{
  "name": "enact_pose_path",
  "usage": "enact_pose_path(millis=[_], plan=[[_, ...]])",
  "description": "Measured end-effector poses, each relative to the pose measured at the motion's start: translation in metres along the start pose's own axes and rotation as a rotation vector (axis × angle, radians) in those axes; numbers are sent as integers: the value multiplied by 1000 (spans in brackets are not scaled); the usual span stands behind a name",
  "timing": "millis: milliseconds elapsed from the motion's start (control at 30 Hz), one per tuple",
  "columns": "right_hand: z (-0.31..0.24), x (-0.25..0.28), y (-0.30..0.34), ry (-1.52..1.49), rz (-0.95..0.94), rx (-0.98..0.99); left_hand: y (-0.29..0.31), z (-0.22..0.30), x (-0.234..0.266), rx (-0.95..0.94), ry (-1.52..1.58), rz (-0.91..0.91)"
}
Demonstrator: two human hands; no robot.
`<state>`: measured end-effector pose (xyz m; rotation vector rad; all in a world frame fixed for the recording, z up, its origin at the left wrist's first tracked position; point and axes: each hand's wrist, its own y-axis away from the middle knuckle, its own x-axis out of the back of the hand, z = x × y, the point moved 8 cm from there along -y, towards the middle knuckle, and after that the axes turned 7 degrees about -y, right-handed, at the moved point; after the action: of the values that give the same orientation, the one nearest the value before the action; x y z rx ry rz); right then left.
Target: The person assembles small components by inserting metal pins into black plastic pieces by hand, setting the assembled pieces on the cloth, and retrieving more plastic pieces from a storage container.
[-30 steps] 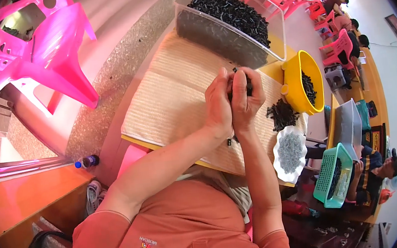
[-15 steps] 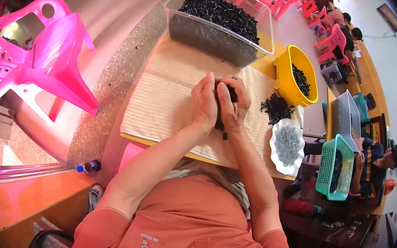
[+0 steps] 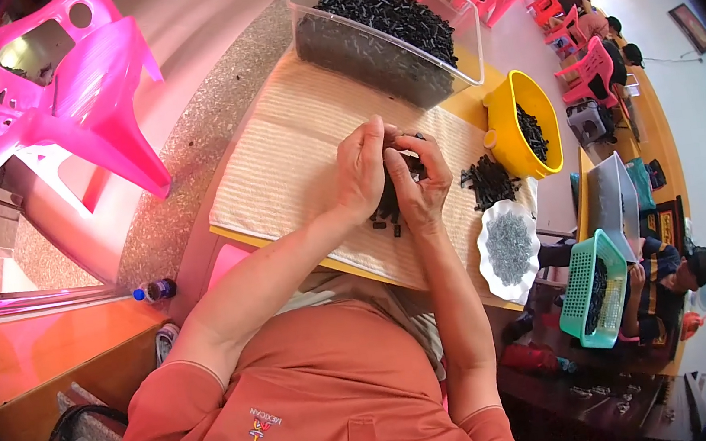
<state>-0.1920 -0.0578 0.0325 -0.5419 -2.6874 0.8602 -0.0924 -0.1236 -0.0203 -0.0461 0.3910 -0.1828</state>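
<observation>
Over the towel-covered board (image 3: 277, 168), my left hand (image 3: 361, 172) and my right hand (image 3: 421, 185) are cupped together, fingers curled. Between them are small black plastic pieces (image 3: 385, 217), some showing below my palms against the cloth. How many my hands enclose is hidden. Right of my right hand lies a loose heap of black pieces (image 3: 488, 181). Nearer me, a white scalloped dish (image 3: 486, 268) holds many small clear or silvery bits.
A clear plastic bin (image 3: 375, 65) full of black pieces stands at the board's far side. Beside it is a yellow tub (image 3: 494, 117). A pink chair (image 3: 101, 110) stands left. A person (image 3: 668, 272) sits at right near a green basket (image 3: 576, 308).
The black pieces under my hands have spread out, and more show below my palms. My right fingers have loosened slightly and shifted. The view has moved a little.
</observation>
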Motion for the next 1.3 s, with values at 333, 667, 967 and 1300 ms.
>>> enact_pose_path(millis=[333, 667, 967, 1300], plan=[[-8, -4, 11, 229, -225, 64, -4, 0, 1, -17, -42, -24], [-31, -13, 24, 542, -434, 54, -16, -3, 6, -20, -98, -46], [-36, -2, 33, 620, -441, 22, -23, -4, 10, -41, -291, -42], [-22, 6, 41, 733, -437, -63, -22, 0, 7, -99, -357, -78]])
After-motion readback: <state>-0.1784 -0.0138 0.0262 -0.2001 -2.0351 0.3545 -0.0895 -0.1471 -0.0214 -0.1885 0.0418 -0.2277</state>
